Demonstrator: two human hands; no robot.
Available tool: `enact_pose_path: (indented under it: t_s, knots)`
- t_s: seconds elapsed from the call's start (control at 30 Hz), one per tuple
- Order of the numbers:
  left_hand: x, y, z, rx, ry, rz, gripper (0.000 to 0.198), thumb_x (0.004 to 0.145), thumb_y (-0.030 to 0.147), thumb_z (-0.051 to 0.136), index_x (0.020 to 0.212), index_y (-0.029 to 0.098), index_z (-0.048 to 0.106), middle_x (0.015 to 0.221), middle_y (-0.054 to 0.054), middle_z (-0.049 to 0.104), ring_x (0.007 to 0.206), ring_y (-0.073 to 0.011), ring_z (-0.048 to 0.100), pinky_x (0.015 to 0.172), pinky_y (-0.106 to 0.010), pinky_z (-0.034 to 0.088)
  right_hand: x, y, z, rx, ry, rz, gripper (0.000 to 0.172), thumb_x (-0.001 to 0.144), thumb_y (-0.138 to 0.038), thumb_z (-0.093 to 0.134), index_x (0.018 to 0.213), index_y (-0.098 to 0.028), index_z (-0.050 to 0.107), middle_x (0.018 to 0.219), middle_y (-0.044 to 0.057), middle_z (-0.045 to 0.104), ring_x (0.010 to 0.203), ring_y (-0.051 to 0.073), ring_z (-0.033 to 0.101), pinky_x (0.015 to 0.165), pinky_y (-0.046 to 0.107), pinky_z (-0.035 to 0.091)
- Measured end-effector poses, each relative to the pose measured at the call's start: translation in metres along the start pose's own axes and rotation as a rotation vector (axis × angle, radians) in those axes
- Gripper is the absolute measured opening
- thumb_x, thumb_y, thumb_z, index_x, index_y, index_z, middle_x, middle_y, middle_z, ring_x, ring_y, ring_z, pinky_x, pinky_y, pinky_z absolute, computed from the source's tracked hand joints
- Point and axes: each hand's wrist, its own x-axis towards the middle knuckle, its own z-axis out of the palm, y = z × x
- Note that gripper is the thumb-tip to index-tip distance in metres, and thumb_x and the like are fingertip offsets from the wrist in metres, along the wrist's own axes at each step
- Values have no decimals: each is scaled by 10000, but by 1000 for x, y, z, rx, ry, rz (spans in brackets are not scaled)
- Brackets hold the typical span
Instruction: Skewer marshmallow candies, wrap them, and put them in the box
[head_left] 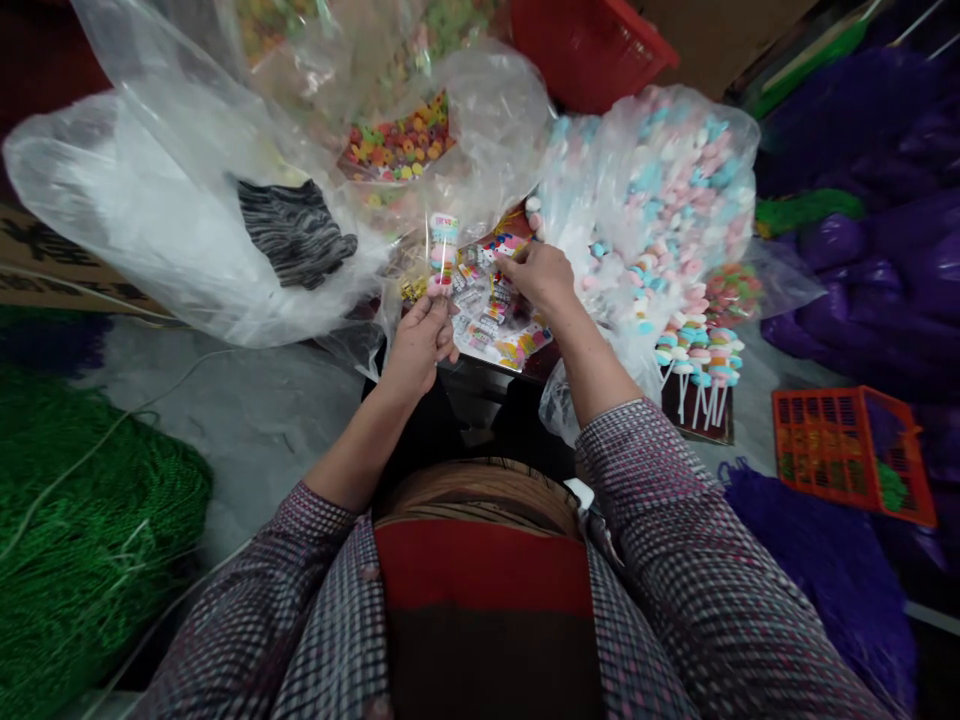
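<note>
My left hand [426, 340] is closed around the lower end of a marshmallow lollipop [443, 255], which stands upright. Clear wrapping with a printed top surrounds its stacked coloured candies. To the right, my right hand [544, 280] reaches over a sheet of small printed labels [491, 315], fingertips pinched together at its upper part. Whatever those fingers hold is too small to make out. Gold twist ties [414, 288] lie just left of the lollipop. Finished-looking marshmallow sticks [701, 360] lie in a bunch beyond my right forearm, white sticks towards me.
Behind the labels sits a clear bag of colourful ring candies [405, 140]. A bag of pastel marshmallows [675, 180] is at right, and white bags with a dark striped bundle [292, 230] at left. A red basket [592, 50], orange crate [847, 450] and green netting [97, 530] stand around.
</note>
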Motion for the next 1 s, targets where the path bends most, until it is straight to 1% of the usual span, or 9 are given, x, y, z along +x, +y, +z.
enact_pose_path:
  t_s: [0.1, 0.17, 0.27, 0.4, 0.53, 0.67, 0.77, 0.87, 1.0]
  knots:
    - [0, 0, 1, -5, 6, -5, 196, 1008, 251, 569, 825, 198, 615, 513, 101, 382, 339, -36, 244, 340, -193, 373, -1, -3, 8, -18, -13, -17, 318, 899, -398, 650, 1071, -138, 715, 1092, 197, 741, 1062, 350, 676, 922, 472, 520]
    - [0, 0, 1, -5, 10, -4, 192, 1005, 246, 571, 824, 199, 612, 509, 101, 374, 341, -39, 240, 339, -194, 373, 1, -3, 13, -12, 4, -8, 282, 933, -347, 595, 1064, -130, 718, 1094, 210, 739, 1071, 352, 675, 935, 488, 518]
    - [0, -1, 0, 0, 4, 3, 164, 982, 284, 620, 838, 205, 610, 503, 105, 366, 345, -40, 237, 343, -192, 375, 6, -2, 16, 11, 24, 9, 212, 925, -275, 566, 964, -144, 727, 1029, 197, 747, 1039, 346, 681, 924, 485, 523]
    - [0, -1, -1, 13, -11, 7, 221, 941, 374, 680, 821, 209, 596, 497, 110, 365, 342, -32, 235, 344, -184, 367, 7, 3, 19, 115, 54, 39, 104, 863, -232, 600, 802, -194, 675, 904, 121, 742, 938, 297, 679, 882, 438, 529]
    - [-1, 1, -1, 26, -16, 1, 262, 933, 393, 690, 784, 206, 582, 507, 106, 383, 330, -26, 233, 342, -197, 349, 2, 13, 26, 354, 177, -33, 151, 874, -272, 554, 736, -221, 589, 812, 34, 705, 833, 221, 650, 874, 397, 528]
    - [-2, 3, -1, 50, -22, -13, 250, 954, 381, 664, 805, 206, 564, 518, 114, 380, 332, -25, 237, 347, -191, 347, 3, 24, 35, 544, 331, -110, 193, 904, -353, 527, 763, -228, 569, 852, 20, 692, 860, 188, 644, 912, 382, 518]
    - [-2, 3, -1, 62, -35, -17, 233, 965, 367, 652, 822, 209, 557, 521, 118, 382, 335, -23, 230, 348, -186, 343, 8, 30, 39, 660, 404, -141, 218, 930, -412, 505, 828, -233, 576, 855, 9, 669, 856, 167, 645, 878, 360, 528]
    - [-1, 1, -2, 69, -48, -16, 208, 977, 345, 635, 838, 214, 552, 512, 118, 371, 328, -28, 226, 347, -191, 329, 12, 31, 40, 839, 365, -104, 263, 947, -482, 481, 861, -244, 556, 794, -10, 633, 753, 153, 631, 739, 327, 539]
    - [-1, 2, -1, 106, -52, -21, 222, 996, 351, 599, 837, 209, 539, 499, 119, 345, 325, -30, 228, 352, -184, 284, 4, 28, 30, 1065, 175, -25, 279, 917, -524, 554, 859, -252, 530, 709, -33, 597, 565, 124, 541, 567, 289, 487]
